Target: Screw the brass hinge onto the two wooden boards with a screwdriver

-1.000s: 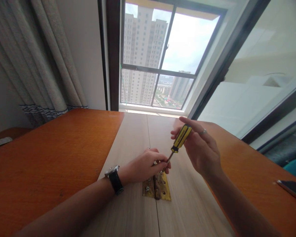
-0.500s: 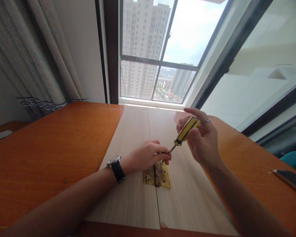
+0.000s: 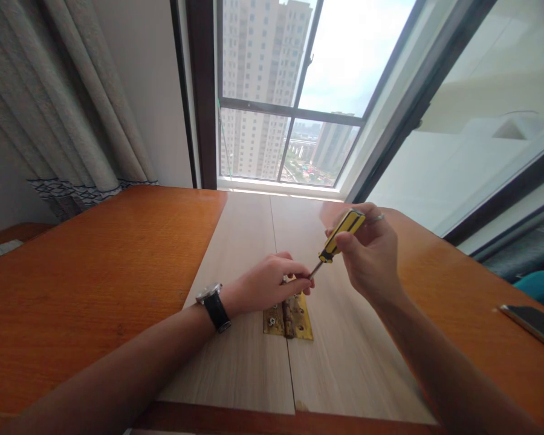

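The curled right hand [image 3: 374,260] is holding the screwdriver [image 3: 343,237], the left hand [image 3: 269,282] is pinching around its lower end, and the hinge [image 3: 289,321] is lying at its seven o'clock, this apparent positioning calling for steady alignment.

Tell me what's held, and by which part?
The right hand holds a screwdriver by its yellow handle; the left hand pinches at the shaft, hiding the tip.

Hinge [image 3: 289,323] across two boards [image 3: 344,347] on the table [image 3: 113,266], window [image 3: 294,113] behind, curtain [image 3: 84,103] left
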A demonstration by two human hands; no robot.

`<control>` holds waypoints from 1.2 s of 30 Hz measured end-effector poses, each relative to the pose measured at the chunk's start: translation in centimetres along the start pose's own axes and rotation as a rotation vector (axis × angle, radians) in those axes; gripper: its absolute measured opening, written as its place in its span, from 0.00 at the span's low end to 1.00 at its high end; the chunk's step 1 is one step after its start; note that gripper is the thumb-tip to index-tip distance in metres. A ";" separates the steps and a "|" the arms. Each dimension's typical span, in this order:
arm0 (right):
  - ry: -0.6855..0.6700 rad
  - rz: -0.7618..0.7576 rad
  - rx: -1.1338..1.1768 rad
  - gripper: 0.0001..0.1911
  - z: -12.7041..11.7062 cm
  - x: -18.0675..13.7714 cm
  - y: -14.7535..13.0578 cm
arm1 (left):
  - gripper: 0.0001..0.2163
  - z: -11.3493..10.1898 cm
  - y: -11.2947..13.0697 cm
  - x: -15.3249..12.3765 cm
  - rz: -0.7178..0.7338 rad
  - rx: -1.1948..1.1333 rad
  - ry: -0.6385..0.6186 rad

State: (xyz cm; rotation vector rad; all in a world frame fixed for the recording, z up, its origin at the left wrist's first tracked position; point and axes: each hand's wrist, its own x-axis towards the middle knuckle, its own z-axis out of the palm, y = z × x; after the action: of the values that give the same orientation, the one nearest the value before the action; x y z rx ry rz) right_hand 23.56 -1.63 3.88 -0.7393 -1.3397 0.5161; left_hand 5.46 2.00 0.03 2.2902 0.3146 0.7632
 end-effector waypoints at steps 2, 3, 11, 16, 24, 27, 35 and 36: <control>-0.029 -0.011 0.014 0.22 0.1 0.0 -0.1 | 0.11 -0.1 0.1 0.0 0.022 0.019 -0.002; -0.053 -0.011 0.026 0.21 0.1 0.0 -0.2 | 0.11 -0.1 0.1 0.0 0.032 0.030 -0.009; -0.091 0.112 0.039 0.15 -0.6 0.3 -0.6 | 0.12 -0.2 0.3 0.0 0.010 0.053 -0.006; -0.024 0.096 0.122 0.20 -0.4 0.5 -0.2 | 0.07 -0.2 0.5 -0.1 -0.032 -0.052 0.048; -0.038 0.070 0.118 0.18 0.0 0.3 -0.1 | 0.06 -0.1 0.2 0.1 -0.091 -0.055 0.072; -0.093 0.037 0.066 0.18 -0.2 0.3 -0.4 | 0.07 -0.1 0.4 0.1 -0.095 -0.048 0.063; -0.117 0.090 0.057 0.12 -0.7 0.6 -0.8 | 0.06 -0.2 0.3 0.0 -0.086 -0.051 0.063; -0.111 0.083 0.062 0.13 -0.8 0.6 -0.7 | 0.05 -0.2 0.3 0.0 -0.078 -0.056 0.056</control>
State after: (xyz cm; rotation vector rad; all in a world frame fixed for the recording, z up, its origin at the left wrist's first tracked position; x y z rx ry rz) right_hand 24.41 -1.79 4.76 -0.7267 -1.3937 0.6703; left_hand 5.33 1.90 0.32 2.1938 0.4002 0.7874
